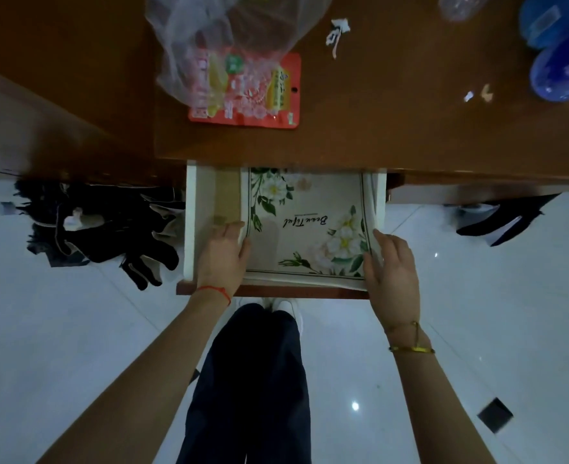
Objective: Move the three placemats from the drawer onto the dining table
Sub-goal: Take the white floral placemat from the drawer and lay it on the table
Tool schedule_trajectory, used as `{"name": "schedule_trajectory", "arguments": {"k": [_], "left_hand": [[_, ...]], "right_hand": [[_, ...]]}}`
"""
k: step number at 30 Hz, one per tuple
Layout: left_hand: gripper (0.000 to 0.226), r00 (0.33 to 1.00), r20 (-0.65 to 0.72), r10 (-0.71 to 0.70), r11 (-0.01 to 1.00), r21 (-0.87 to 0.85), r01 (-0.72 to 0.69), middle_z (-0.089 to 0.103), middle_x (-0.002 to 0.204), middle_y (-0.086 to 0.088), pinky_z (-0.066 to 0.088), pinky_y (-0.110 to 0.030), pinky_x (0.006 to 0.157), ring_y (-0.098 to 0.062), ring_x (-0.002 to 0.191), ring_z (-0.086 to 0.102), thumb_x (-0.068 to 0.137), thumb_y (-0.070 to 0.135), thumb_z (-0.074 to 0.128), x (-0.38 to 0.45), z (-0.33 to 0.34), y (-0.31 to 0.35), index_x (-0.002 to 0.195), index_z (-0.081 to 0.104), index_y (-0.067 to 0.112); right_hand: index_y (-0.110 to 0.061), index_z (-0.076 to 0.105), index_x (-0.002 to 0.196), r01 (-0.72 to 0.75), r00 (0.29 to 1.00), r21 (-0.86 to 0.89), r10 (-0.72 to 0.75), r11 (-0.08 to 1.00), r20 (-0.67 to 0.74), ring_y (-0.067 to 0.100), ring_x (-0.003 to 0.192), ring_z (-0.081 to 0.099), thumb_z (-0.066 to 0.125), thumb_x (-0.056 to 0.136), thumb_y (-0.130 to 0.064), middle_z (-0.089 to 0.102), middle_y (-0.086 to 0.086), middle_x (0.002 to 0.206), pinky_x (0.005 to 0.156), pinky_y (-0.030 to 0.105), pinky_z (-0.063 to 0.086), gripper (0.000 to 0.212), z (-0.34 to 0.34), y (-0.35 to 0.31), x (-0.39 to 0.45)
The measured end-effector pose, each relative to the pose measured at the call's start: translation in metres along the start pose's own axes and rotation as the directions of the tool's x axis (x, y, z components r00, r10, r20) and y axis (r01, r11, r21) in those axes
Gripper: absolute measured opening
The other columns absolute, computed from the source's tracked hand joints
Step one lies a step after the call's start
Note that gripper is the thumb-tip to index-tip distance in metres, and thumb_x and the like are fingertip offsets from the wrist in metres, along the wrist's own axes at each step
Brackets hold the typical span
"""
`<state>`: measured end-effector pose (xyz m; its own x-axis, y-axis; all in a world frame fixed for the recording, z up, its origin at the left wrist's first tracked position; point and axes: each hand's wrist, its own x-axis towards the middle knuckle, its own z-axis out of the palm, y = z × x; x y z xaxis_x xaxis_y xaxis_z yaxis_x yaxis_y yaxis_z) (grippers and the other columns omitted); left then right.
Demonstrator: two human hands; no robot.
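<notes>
Open drawer (192, 226) holds floral placemats (305, 226); left hand (224, 254) and right hand (392, 272) fingers pinch opposite edges.

Bare forearms, no sleeves. Thin red string (213, 291) round the left wrist; gold bangle (412, 349) and fine chain round the right. Dark trousers (253, 380), white shoes (285, 306).
</notes>
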<state>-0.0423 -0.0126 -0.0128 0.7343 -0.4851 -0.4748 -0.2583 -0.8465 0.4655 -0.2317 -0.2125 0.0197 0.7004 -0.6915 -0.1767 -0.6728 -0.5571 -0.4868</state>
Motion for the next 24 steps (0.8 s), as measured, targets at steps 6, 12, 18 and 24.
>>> {"name": "schedule_trajectory", "arguments": {"k": [6,12,18,24], "left_hand": [[0.033,0.976,0.129,-0.173,0.984,0.075,0.164,0.060,0.110,-0.026,0.053,-0.045,0.079,-0.040,0.093,0.061,0.095,0.020,0.050,0.012,0.016,-0.008,0.121,0.053,-0.002],[0.034,0.926,0.257,-0.275,0.959,0.007,0.283,0.063,0.107,-0.025,0.045,-0.031,0.079,-0.037,0.101,0.060,0.094,0.021,0.056,0.016,0.016,-0.010,0.115,0.058,-0.005],[0.039,0.939,0.223,-0.262,0.942,-0.153,0.299,0.062,0.122,-0.018,0.041,-0.025,0.090,-0.033,0.113,0.057,0.087,0.009,0.063,0.009,-0.009,0.002,0.125,0.057,-0.001],[0.042,0.936,0.241,-0.258,0.882,-0.337,0.330,0.059,0.120,-0.012,0.038,-0.024,0.087,-0.022,0.105,0.054,0.088,0.001,0.059,-0.026,-0.046,0.028,0.128,0.051,0.003]], "right_hand": [[-0.004,0.049,0.132,-0.006,0.999,0.049,0.009,0.999,-0.047,0.026,0.109,0.051,0.060,0.091,-0.011,0.051,0.015,0.121,0.095,0.028,0.044,0.043,0.007,0.005,0.004],[-0.006,0.050,0.130,-0.060,0.997,0.182,0.068,0.981,-0.037,0.016,0.096,0.052,0.066,0.083,-0.002,0.048,0.013,0.116,0.088,0.023,0.047,0.050,0.005,0.003,0.011],[-0.006,0.051,0.128,-0.155,0.988,0.299,0.151,0.942,0.038,0.017,0.096,0.055,0.063,0.084,0.001,0.055,0.007,0.112,0.087,0.028,0.049,0.045,-0.001,-0.002,0.009],[-0.003,0.051,0.126,-0.139,0.990,0.253,0.126,0.957,0.069,0.016,0.096,0.049,0.057,0.087,0.005,0.053,0.013,0.112,0.084,0.014,0.040,0.040,-0.022,-0.012,-0.008]]}}
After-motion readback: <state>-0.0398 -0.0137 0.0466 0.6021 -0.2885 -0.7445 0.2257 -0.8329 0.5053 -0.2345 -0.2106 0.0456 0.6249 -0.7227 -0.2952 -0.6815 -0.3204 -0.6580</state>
